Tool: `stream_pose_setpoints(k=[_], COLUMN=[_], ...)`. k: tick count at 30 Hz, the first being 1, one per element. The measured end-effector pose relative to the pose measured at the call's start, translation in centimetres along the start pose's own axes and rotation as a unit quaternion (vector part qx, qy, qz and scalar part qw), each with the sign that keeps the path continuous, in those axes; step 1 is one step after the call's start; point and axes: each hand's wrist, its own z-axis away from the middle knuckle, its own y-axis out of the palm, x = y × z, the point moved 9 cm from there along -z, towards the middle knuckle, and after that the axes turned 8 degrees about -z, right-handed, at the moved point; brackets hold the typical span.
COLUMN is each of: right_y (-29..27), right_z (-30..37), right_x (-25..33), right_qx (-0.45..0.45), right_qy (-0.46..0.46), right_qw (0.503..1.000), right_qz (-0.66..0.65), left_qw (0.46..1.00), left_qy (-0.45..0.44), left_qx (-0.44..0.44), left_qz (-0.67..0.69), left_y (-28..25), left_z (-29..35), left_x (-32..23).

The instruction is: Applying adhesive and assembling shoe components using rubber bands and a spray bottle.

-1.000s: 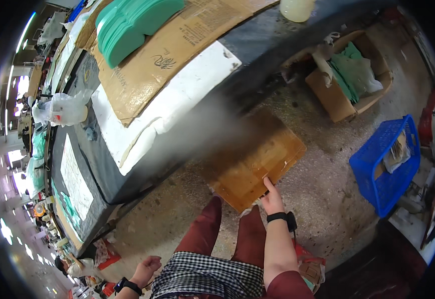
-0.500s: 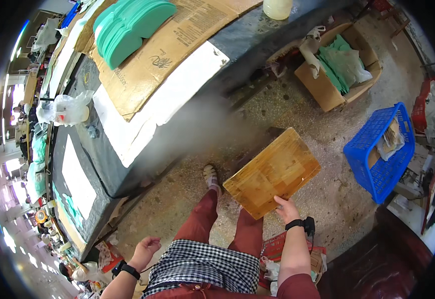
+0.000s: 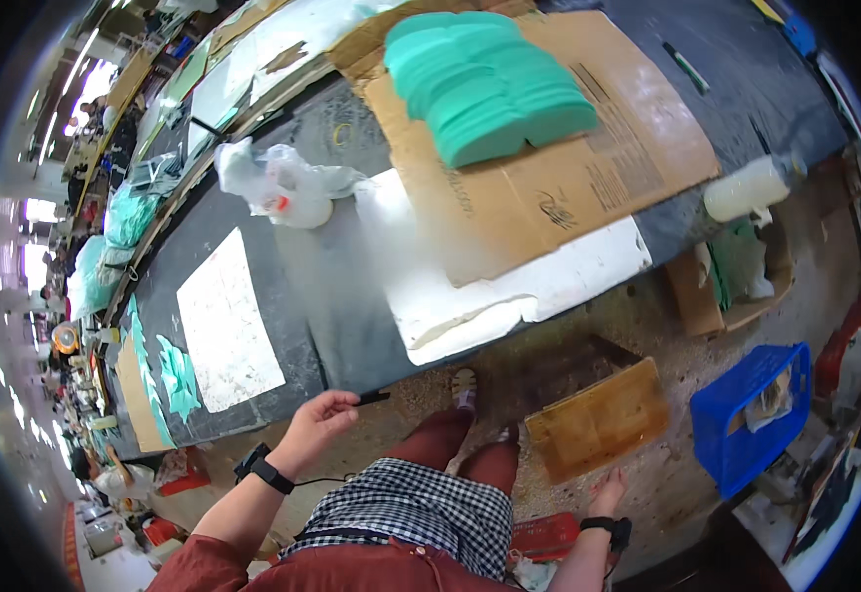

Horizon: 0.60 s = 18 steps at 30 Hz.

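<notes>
At the near edge of the black-covered worktable, my left hand has its fingers drawn together. A slim black object sits at its fingertips; its kind is unclear. My right hand is empty, low on the right, with its fingers apart. Just beyond it, not touching, is a rectangular wooden top, like a stool seat, standing over the floor. Stacked green foam-like sheets lie on a flattened cardboard sheet on the table.
A white sheet, green scraps, a plastic bag and a cloudy bottle are on the table. A blue basket and an open carton stand at right. A red basket is beside my legs.
My right hand has let go of the wooden top and drawn back. My left hand has moved up to the table edge. The view has swung toward the table.
</notes>
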Motion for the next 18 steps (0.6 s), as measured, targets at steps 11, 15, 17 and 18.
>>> stream_pose_setpoints(k=[11, 15, 17, 18], right_y=[7.1, 9.6, 9.0, 9.4], right_z=[13.4, 16.6, 16.5, 16.6], right_x=[0.8, 7.4, 10.5, 12.2], right_qx=[0.158, 0.186, 0.187, 0.198], right_qy=[0.08, 0.021, -0.014, -0.042], right_qw=[0.984, 0.982, 0.979, 0.975], right_qz=[-0.011, -0.029, -0.075, -0.088], left_qw=[0.886, 0.839, 0.791, 0.766], left_qy=[0.28, 0.318, 0.362, 0.391], left_qx=[-0.299, -0.432, -0.488, -0.498], left_qz=[0.219, 0.09, -0.07, -0.113], left_y=[-13.8, -17.5, -18.1, -18.9], left_z=[-1.2, -0.6, -0.2, -0.5], left_x=[-18.9, -23.0, -26.0, -26.3])
